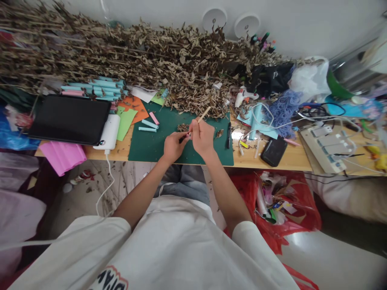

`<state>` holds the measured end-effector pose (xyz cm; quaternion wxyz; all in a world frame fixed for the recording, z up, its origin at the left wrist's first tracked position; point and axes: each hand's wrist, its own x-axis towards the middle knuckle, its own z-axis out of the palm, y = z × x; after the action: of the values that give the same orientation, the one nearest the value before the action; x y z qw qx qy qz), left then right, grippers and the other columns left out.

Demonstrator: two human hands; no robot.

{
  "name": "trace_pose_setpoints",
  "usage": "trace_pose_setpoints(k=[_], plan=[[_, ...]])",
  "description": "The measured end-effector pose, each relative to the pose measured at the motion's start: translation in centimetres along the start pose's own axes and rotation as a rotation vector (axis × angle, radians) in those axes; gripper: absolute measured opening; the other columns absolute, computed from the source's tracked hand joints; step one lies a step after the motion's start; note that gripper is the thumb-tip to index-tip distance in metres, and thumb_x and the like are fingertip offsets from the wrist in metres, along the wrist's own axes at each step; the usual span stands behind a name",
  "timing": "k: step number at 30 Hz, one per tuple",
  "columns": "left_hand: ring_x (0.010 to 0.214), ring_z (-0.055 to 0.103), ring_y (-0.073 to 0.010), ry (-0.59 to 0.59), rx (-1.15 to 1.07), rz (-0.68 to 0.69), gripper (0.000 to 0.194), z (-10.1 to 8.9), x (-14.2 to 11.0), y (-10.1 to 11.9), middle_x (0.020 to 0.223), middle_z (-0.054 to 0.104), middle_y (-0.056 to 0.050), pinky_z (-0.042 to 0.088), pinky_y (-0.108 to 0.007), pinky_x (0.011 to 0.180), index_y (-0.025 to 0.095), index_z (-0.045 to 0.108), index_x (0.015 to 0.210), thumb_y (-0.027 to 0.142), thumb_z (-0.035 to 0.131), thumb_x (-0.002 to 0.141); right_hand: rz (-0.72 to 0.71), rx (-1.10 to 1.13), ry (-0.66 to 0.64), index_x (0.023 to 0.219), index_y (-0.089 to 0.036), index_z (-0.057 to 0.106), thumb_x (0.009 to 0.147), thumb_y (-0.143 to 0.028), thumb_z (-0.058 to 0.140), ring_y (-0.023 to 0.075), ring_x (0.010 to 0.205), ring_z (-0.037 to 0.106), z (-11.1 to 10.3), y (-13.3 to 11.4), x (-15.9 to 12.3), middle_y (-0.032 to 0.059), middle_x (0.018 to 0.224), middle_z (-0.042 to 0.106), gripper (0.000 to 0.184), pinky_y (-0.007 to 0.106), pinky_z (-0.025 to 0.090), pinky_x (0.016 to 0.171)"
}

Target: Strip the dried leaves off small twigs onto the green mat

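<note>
Over the green cutting mat (154,149) my two hands meet. My right hand (203,137) is closed round a thin wooden stick (204,113) that slants up and away to the right. The fingers of my left hand (173,146) pinch a small pinkish piece (188,134), mostly hidden, at the lower end of the stick. Crumbled dry leaves (182,127) lie just behind the fingers. Left of my hands, two light blue paper tubes (148,129) and a pink paper tube (154,118) rest on the mat.
Dried leafy stalks (136,52) fill the table's back. At left are a black tablet (71,119), a white power bank (109,132) and stacked blue tubes (105,88). A pen (229,135), glue gun (244,96) and black case (273,152) lie right. Below hangs a red bag (305,201).
</note>
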<state>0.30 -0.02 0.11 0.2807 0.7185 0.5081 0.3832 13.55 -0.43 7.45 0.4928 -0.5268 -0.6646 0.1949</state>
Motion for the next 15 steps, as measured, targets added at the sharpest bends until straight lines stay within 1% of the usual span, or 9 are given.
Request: trace_pose_setpoints(k=[5,9,12,15], plan=[[0.084,0.068,-0.0193,0.005,-0.002,-0.009,0.020,-0.05,0.01,0.11,0.094,0.076,-0.006,0.052,-0.030,0.078,0.021,0.076,0.105,0.027,0.064,0.089,0.009,0.006,0.043,0.070,-0.023,0.050,0.101,-0.056,0.028,0.0122,0.056,0.055,0.46,0.30,-0.05,-0.0023,0.058,0.053,0.051,0.027,0.044,0.061],[0.084,0.068,-0.0193,0.005,-0.013,0.007,0.022,-0.04,0.02,0.00,0.096,0.076,-0.007,0.051,-0.029,0.078,0.020,0.076,0.106,0.028,0.063,0.091,0.028,0.033,0.020,0.071,-0.023,0.051,0.101,-0.056,0.028,0.0124,0.056,0.055,0.77,0.40,-0.09,-0.0025,0.057,0.053,0.051,0.027,0.045,0.062],[0.085,0.068,-0.0194,-0.007,-0.014,-0.004,0.022,-0.02,0.02,-0.11,0.096,0.076,-0.006,0.052,-0.029,0.079,0.021,0.076,0.106,0.028,0.062,0.090,0.016,0.026,0.007,0.070,-0.023,0.051,0.101,-0.058,0.028,0.0132,0.056,0.056,0.83,0.29,-0.16,-0.0022,0.057,0.054,0.052,0.028,0.046,0.063],[0.086,0.068,-0.0197,-0.005,-0.020,-0.015,0.021,0.00,-0.01,-0.10,0.098,0.076,-0.006,0.052,-0.030,0.081,0.021,0.076,0.106,0.027,0.064,0.090,0.015,0.023,0.018,0.069,-0.023,0.051,0.100,-0.059,0.029,0.0135,0.056,0.056,0.70,0.27,-0.10,-0.0020,0.058,0.055,0.052,0.029,0.046,0.062]])
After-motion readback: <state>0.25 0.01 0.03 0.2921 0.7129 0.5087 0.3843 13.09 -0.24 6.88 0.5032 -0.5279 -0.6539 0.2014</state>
